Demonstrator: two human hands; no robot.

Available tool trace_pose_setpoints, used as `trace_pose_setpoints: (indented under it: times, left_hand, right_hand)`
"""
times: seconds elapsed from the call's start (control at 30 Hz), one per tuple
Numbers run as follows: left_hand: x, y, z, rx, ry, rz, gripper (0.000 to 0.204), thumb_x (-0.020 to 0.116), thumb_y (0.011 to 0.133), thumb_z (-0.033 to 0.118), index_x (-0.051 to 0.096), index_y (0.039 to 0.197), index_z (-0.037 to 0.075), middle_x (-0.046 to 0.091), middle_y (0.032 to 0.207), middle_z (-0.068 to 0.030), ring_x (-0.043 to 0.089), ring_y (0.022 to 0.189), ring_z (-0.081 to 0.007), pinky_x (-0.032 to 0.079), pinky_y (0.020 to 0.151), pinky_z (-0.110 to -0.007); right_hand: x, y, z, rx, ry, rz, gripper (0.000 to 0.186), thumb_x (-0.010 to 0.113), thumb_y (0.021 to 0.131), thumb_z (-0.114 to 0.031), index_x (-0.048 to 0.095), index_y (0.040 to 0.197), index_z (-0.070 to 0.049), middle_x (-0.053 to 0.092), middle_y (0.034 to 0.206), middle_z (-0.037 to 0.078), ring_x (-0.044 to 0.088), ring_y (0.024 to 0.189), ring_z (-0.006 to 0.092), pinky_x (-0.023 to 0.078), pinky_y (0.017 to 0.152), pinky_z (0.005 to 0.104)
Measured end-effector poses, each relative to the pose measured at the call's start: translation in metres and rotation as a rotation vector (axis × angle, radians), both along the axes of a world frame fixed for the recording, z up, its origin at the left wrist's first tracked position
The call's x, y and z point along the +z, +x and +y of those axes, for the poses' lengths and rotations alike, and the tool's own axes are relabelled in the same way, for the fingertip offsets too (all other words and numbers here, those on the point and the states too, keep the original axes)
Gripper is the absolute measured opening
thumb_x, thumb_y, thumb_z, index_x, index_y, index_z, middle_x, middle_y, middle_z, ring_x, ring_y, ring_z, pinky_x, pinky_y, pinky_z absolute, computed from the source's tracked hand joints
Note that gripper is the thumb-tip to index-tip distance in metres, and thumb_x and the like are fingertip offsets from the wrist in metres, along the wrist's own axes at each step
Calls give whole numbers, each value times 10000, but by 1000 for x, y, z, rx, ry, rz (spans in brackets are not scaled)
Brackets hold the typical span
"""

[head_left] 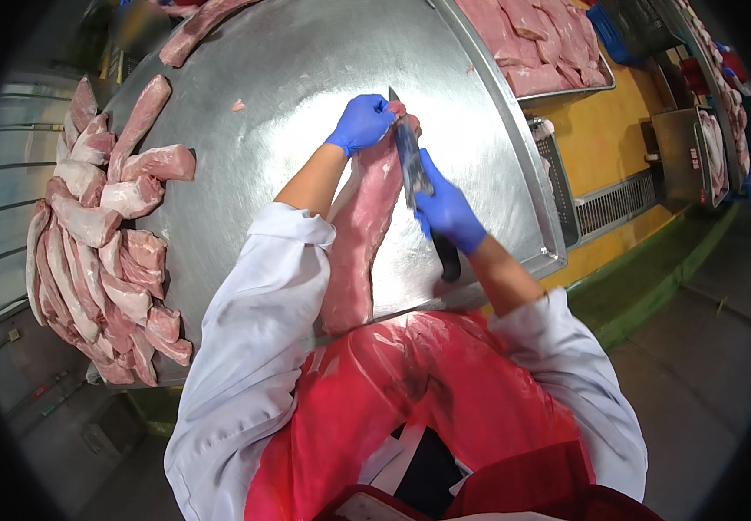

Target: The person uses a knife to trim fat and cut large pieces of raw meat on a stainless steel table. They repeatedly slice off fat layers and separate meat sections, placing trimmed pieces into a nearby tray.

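Observation:
A long pink pork loin (360, 247) lies lengthwise on the metal table, its near end by my red apron. My blue-gloved left hand (362, 123) is closed at the loin's far end, its fingers pinching a small piece of meat there. In my right hand (450, 211), also blue-gloved, is a knife (409, 158) with a black handle. The blade points away from me along the right side of the loin's far end, against the meat near my left fingertips. How deep its edge sits cannot be seen.
A heap of pork pieces (102, 252) covers the table's left side. Another long piece (206, 33) lies at the far left. A tray of meat (536, 43) stands beyond the raised right rim (523, 165). A small scrap (237, 105) rests on the metal surface (254, 165).

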State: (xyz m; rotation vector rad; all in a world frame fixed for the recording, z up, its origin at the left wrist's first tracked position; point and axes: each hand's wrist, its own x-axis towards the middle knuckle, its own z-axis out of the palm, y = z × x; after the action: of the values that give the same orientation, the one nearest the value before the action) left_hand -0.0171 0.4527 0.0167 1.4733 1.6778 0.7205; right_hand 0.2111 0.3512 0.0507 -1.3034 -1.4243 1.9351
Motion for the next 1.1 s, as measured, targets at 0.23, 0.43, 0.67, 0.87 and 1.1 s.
trace_pose_setpoints:
  times: [0.23, 0.43, 0.67, 0.87, 1.1]
  left_hand:
    - [13, 7, 4, -63, -12, 41, 316, 705, 880, 284, 695, 825, -27, 639, 687, -75, 556, 649, -135, 489, 646, -314]
    - [21, 7, -10, -64, 35, -54, 283, 716, 871, 248, 703, 905, -32, 678, 781, -95, 598, 711, -142, 506, 699, -312]
    - [42, 19, -6, -68, -81, -59, 273, 674, 900, 218, 704, 964, -46, 694, 839, -93, 635, 769, -143, 518, 736, -322]
    - [75, 23, -29, -126, -41, -296, 236, 652, 873, 174, 705, 977, -32, 695, 839, -73, 609, 750, -128, 508, 717, -298]
    - [54, 10, -24, 19, 100, -318, 204, 685, 850, 207, 669, 840, 3, 629, 713, -47, 547, 667, -109, 473, 629, -297]
  right_hand:
    - [-10, -36, 76, 31, 21, -135, 807, 493, 894, -110, 150, 1618, -206, 633, 784, 121, 601, 569, 176, 533, 568, 325]
    - [16, 5, 16, 125, -10, -24, 781, 506, 905, -100, 182, 1613, -160, 625, 781, 100, 596, 568, 147, 536, 559, 317]
    - [-16, -13, 59, 208, 122, -237, 763, 510, 923, -145, 198, 1612, -251, 643, 799, 113, 616, 604, 159, 540, 601, 306]
    - [-7, 9, 29, 244, -45, -109, 775, 518, 879, -66, 267, 1595, -226, 625, 726, 87, 581, 515, 143, 515, 490, 309]
    - [22, 25, 43, 540, 117, -256, 759, 528, 895, -65, 283, 1592, -238, 639, 757, 67, 589, 548, 128, 517, 556, 284]
